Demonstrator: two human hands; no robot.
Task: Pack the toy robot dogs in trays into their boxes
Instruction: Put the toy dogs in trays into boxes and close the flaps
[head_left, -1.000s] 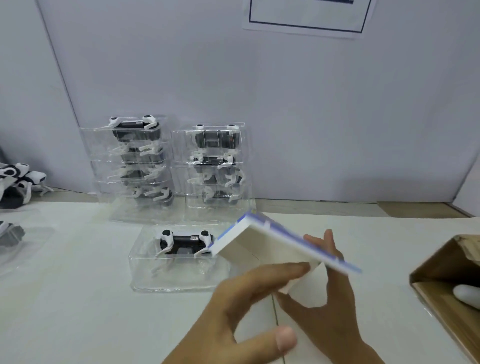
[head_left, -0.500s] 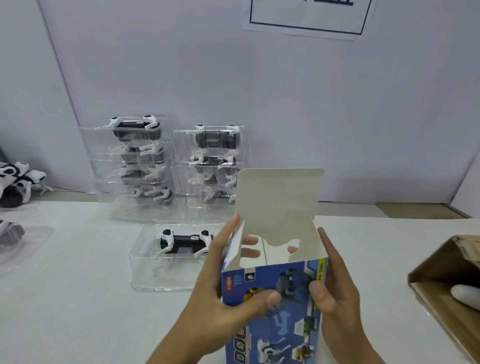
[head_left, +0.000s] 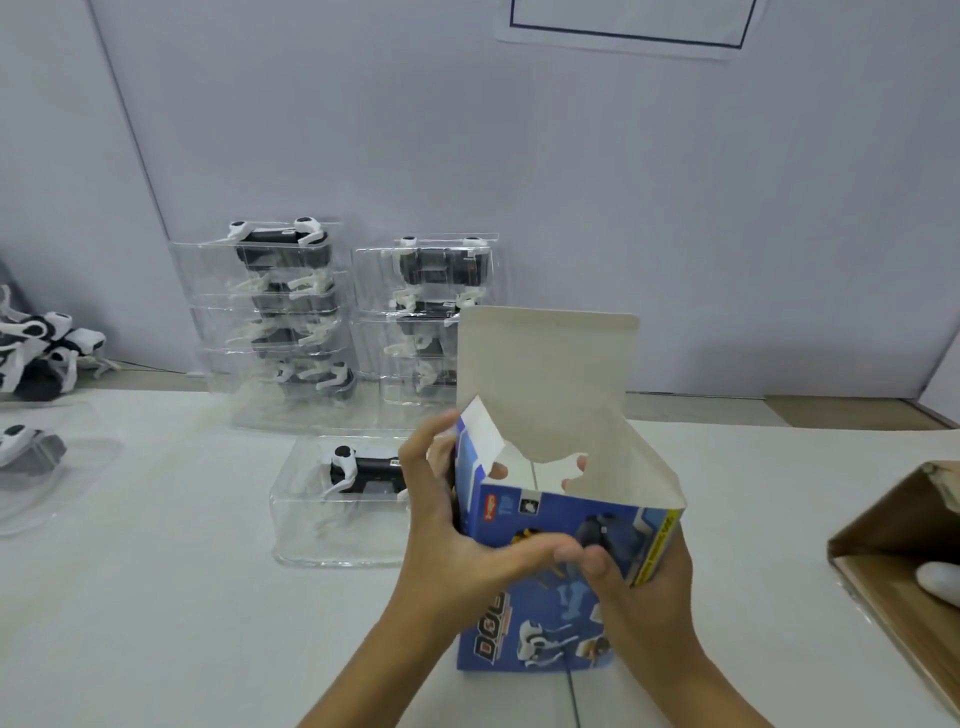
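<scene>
A blue printed toy box (head_left: 550, 613) stands upright on the white table, its top open and the lid flap (head_left: 545, 374) raised. My left hand (head_left: 457, 551) grips its left side, thumb across the front. My right hand (head_left: 644, 587) grips the right side, thumb on the front face. Just left of the box lies a clear tray (head_left: 332, 525) holding one black-and-white robot dog (head_left: 363, 467), partly hidden by my left hand.
Two stacks of clear trays with dogs (head_left: 291, 322) (head_left: 436, 312) lean at the wall behind. Loose dogs (head_left: 41, 353) and another tray (head_left: 31, 457) sit at far left. An open brown carton (head_left: 893, 566) lies at the right edge.
The box went from flat and tilted to erected and upright with its lid up. Both hands now clasp its sides, and it sits slightly lower and closer.
</scene>
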